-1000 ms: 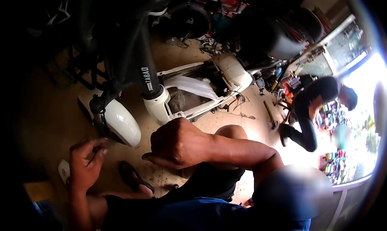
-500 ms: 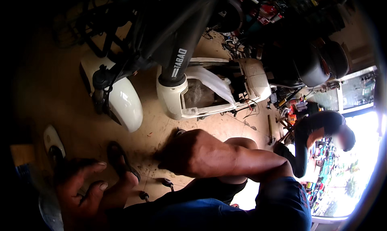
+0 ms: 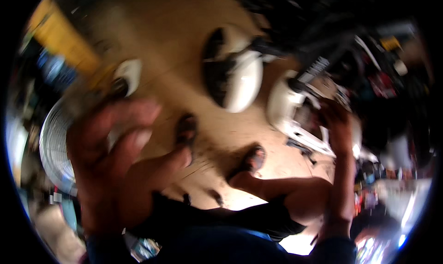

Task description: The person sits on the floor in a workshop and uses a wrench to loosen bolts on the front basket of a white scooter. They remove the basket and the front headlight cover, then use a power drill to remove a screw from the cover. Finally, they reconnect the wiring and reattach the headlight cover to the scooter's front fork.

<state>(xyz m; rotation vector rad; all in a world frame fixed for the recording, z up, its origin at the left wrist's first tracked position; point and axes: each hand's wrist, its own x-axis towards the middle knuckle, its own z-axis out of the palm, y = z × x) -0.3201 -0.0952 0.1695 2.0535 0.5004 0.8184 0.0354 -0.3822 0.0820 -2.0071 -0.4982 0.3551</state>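
Note:
The view is smeared by motion. My left hand (image 3: 110, 158) is raised at the left, its thumb and bent index finger apart, with nothing visible between them. My right arm reaches forward, and my right hand (image 3: 338, 121) is over the white scooter body (image 3: 280, 102), by its open middle. Its fingers are dark and blurred; whether they touch or grip anything is unclear. A dark tube (image 3: 309, 75) rises from the front of that body. Left of it is a white front fender (image 3: 245, 82).
My sandalled feet stand on the tan floor (image 3: 170, 84). A white wire fan guard (image 3: 50, 144) and a yellow panel (image 3: 64, 33) are at the left, near a small white part (image 3: 129, 75). A bent-over person (image 3: 376, 225) is at the lower right, before bright light.
The view has swung left, bringing the fan guard and yellow panel in. My right arm has gone from bent across my body to stretched toward the scooter body. My left hand stays raised.

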